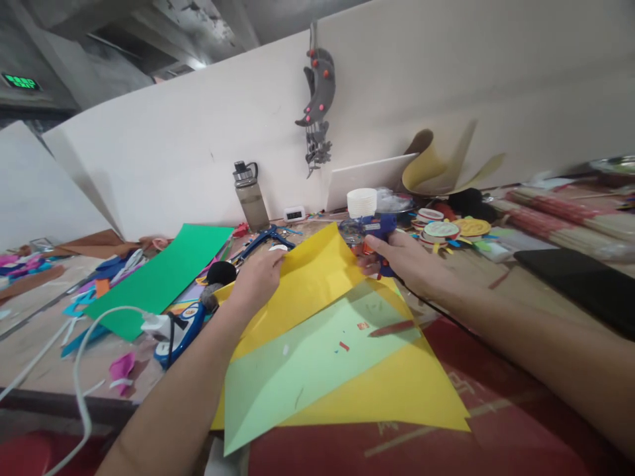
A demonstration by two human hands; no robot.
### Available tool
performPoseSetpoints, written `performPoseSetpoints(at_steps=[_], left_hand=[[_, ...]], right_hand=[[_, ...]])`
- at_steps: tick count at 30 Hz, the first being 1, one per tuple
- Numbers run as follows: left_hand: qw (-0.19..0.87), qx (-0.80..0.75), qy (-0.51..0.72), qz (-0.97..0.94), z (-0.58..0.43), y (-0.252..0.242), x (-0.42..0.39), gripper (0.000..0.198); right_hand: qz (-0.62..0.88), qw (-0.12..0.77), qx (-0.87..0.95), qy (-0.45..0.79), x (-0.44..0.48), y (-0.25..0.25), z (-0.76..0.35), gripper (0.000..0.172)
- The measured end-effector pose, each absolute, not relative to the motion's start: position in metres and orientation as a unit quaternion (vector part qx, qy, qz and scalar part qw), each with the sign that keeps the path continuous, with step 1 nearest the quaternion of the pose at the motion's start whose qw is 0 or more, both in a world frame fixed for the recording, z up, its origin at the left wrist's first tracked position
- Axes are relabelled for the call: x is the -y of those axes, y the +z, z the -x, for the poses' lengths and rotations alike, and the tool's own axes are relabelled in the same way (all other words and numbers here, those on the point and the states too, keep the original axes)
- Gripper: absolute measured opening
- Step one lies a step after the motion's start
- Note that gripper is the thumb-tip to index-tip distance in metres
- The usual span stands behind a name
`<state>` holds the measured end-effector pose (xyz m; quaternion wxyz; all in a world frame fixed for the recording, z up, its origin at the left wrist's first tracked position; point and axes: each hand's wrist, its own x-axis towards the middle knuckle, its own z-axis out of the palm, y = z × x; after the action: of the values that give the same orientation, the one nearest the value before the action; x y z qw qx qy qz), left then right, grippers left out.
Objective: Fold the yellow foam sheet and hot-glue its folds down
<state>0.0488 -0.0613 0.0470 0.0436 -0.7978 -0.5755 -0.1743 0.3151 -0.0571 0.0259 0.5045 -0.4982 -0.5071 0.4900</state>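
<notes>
Left hand: our left hand (pixel 256 281) comes up from the bottom edge, forearm slanting right, back of the hand up, fingers closed on the left edge of the yellow sheet (pixel 312 272).
Right hand: our right hand (pixel 384 254) reaches in from the right side, forearm nearly straight, fingers wrapped round a blue glue gun (pixel 381 227). Can't tell if the fingertips touch the paper too.
Yellow sheet: tilted up between our hands, above a light green sheet (pixel 278 390), which lies over a lower yellow sheet (pixel 372 406).
On the green: a red stick (pixel 391 328) plus a few little paper scraps, just below the raised sheet.
Exit sign: green-lit sign (pixel 20 82), top left; we can make out "EXIT", the characters above it are blurry.
Red surface: at the bottom right, this red surface (pixel 307 453) has faint gold marks (pixel 459 382) we can't read.
Clock: little white clock (pixel 294 214) by the wall, display too small for us.
</notes>
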Motion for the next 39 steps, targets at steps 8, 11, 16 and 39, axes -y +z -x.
performPoseSetpoints(at_steps=[8, 11, 16, 39], left_hand=[[0.060, 0.582, -0.241, 0.774, -0.024, 0.056, 0.052, 0.034], [0.015, 0.524, -0.220, 0.823, -0.025, 0.057, 0.055, 0.032], [-0.116, 0.381, -0.104, 0.911, -0.041, 0.055, 0.072, 0.028], [-0.029, 0.492, 0.129, 0.860, -0.073, 0.049, 0.023, 0.036]], right_hand=[[0.526, 0.505, 0.438, 0.526, 0.047, 0.000, -0.312, 0.008], [0.515, 0.507, 0.439, 0.533, 0.043, -0.001, -0.315, 0.009], [0.519, 0.522, 0.444, 0.511, 0.031, -0.007, -0.322, 0.007], [0.620, 0.302, 0.701, 0.185, 0.028, -0.005, -0.326, 0.023]])
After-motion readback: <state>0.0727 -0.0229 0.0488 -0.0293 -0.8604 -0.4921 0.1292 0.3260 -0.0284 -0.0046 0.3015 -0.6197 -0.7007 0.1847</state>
